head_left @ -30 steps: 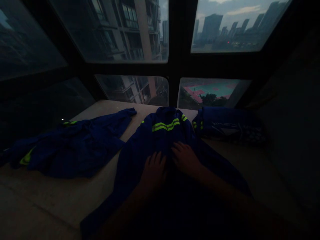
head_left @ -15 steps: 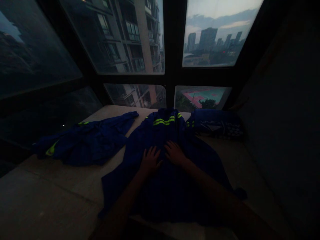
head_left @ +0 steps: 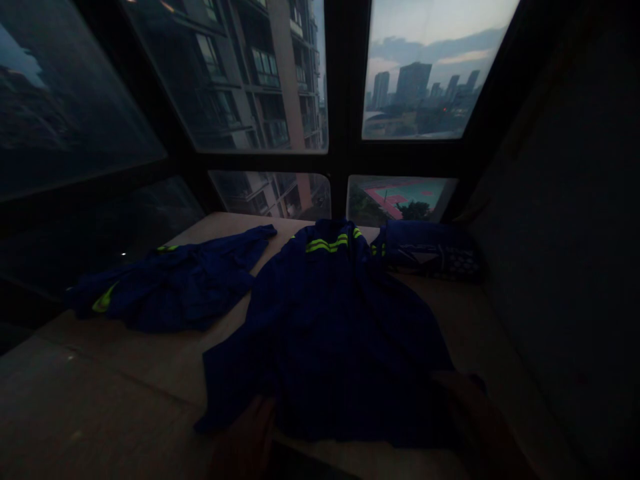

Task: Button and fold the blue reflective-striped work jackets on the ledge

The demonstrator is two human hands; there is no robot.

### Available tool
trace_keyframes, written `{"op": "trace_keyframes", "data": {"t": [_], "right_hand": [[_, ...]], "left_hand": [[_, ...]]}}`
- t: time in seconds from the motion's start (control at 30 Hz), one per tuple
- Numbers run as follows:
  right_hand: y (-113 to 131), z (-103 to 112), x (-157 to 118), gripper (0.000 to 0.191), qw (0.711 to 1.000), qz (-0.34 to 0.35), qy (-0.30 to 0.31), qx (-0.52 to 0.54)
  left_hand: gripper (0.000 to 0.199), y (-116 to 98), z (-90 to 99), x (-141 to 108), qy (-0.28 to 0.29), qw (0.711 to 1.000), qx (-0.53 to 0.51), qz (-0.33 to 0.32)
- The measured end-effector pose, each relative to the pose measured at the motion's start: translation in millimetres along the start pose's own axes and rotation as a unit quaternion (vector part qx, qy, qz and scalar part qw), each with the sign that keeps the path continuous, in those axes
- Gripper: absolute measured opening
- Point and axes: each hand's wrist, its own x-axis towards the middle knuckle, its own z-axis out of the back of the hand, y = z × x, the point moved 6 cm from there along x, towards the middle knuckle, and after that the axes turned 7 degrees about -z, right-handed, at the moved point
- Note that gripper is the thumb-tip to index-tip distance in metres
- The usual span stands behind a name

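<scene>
lying mostly left of the rolled bundle (head_left: 430,250), the blue jacket (head_left: 325,320) should handle soft and light, best held by its hem; left hand (head_left: 254,421), right hand (head_left: 457,393): openness and grip too dark to tell.

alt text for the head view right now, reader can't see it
A blue jacket with yellow-green stripes lies spread on a pale surface in dim light, the person's left hand and right hand near its lower sides. A rumpled blue garment lies left of it, a blue bundle right, below windows.
</scene>
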Motion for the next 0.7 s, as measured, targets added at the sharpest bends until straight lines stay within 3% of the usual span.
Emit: {"op": "trace_keyframes", "data": {"t": [0.1,0.2,0.57,0.7], "right_hand": [[-20.6,7.9,-31.9,0.04,1.0,-0.008,0.01,-0.022],[-26.3,9.4,-46.6,0.043,0.999,-0.015,0.027,-0.026],[-24.5,3.1,-53.8,0.071,0.998,-0.022,0.048,-0.029],[-23.3,5.7,-52.3,0.075,0.999,-0.022,0.043,-0.014]], "left_hand": [[0.049,-2.8,-5.7,-21.7,0.05,0.998,0.016,0.03],[0.055,-0.7,-4.1,-25.9,0.043,0.997,0.034,0.051],[0.053,41.8,9.0,-14.7,0.011,0.996,0.066,0.065],[0.049,53.0,10.6,-17.5,-0.006,0.998,0.047,0.04]]}}
